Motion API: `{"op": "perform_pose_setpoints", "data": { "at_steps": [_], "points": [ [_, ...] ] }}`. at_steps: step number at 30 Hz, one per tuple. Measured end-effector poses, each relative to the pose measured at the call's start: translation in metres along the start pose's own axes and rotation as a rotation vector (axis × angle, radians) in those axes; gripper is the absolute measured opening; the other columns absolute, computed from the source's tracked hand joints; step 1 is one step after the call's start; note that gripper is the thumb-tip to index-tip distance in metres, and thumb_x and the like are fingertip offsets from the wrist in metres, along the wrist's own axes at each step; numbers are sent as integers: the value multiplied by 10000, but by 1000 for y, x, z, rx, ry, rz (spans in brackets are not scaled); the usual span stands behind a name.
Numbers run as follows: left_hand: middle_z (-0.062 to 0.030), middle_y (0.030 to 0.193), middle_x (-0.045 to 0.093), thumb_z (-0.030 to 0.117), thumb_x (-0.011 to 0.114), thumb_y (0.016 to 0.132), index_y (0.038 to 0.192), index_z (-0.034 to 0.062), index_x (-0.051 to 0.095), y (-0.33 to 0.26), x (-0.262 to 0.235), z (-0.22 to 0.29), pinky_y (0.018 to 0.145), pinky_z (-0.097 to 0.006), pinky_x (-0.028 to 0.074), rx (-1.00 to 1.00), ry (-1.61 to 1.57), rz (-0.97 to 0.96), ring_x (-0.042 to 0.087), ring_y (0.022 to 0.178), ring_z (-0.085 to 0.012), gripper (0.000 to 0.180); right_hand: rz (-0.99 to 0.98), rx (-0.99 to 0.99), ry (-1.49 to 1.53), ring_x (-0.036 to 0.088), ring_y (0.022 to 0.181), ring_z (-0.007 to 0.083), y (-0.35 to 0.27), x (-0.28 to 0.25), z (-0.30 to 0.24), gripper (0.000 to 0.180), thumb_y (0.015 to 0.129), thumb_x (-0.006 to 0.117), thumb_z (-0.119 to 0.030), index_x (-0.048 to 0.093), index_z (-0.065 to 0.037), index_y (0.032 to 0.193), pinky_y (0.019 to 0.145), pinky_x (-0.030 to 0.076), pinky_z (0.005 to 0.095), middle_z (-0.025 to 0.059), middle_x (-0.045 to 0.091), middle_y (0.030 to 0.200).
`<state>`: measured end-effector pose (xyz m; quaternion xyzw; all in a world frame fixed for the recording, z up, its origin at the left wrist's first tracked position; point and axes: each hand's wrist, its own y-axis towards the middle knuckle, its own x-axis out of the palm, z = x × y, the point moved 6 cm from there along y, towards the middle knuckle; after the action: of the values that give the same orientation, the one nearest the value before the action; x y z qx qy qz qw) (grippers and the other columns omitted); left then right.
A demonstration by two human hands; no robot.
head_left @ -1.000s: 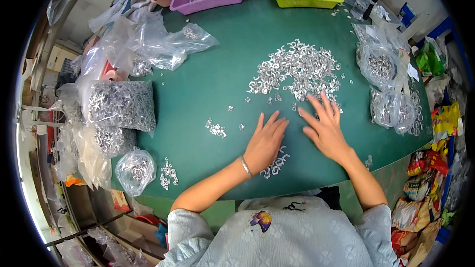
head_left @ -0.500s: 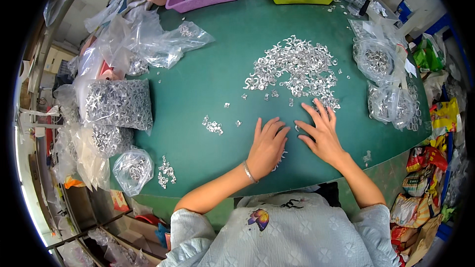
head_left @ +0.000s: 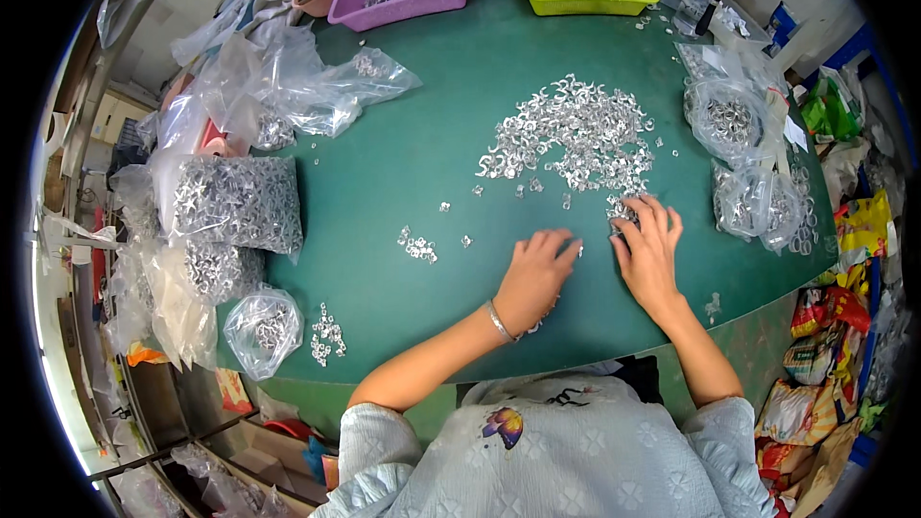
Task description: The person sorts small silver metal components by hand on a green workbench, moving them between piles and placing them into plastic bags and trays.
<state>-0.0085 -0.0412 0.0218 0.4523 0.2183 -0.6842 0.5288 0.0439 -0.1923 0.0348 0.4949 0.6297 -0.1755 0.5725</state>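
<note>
My left hand, with a bracelet at its wrist, hovers low over the green table. Its fingers are bent but apart, and their tips reach a small silvery metal piece. More pieces show partly from under that palm. My right hand has its fingers spread, the tips touching small metal pieces at the near edge of the big heap. Many shiny crescent-shaped and other small pieces make up the heap. To the left lie a little cluster of pieces and a few single ones.
Clear bags full of metal pieces stand along the left edge, by an open bag and a loose cluster. Filled bags lie at right. A purple basket and a yellow-green basket stand at the back.
My right hand has shifted right, its fingers now over pieces at the heap's near edge. My left hand has moved right and its fingers have bent toward the single piece.
</note>
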Motion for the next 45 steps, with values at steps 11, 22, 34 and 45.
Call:
{"op": "perform_pose_setpoints", "data": {
  "at_steps": [11,22,34,45],
  "points": [
    [-185,1335,492,66,628,862,1146,-7,578,-46,-5,6,1081,-524,334,54,-240,-32,450,1279,-356,298,-152,-102,15,217,1399,398,36,31,-12,412,873,641,-266,586,-108,1250,1068,206,616,147,336,1469],
    [-110,1122,559,73,671,802,1075,51,634,43,-8,-33,892,-425,356,-62,34,271,510,1063,-289,276,-177,-118,91,219,1409,389,26,14,-8,396,830,687,-235,625,-128,1207,1077,195,592,143,336,1483],
    [-112,1330,487,53,659,785,1100,90,657,10,-20,-46,923,-483,331,-80,240,269,451,1199,-310,317,-495,-193,82,151,1425,414,-22,21,-43,666,822,666,-423,493,-58,1351,1095,165,624,167,262,1517],
    [-90,1522,276,83,582,843,1254,67,571,22,-14,-73,992,-746,232,-203,463,170,229,1389,-442,411,-224,-134,-12,148,1416,427,36,39,-16,605,858,636,-409,502,-86,1351,1088,163,632,172,260,1511]
  ]
}}
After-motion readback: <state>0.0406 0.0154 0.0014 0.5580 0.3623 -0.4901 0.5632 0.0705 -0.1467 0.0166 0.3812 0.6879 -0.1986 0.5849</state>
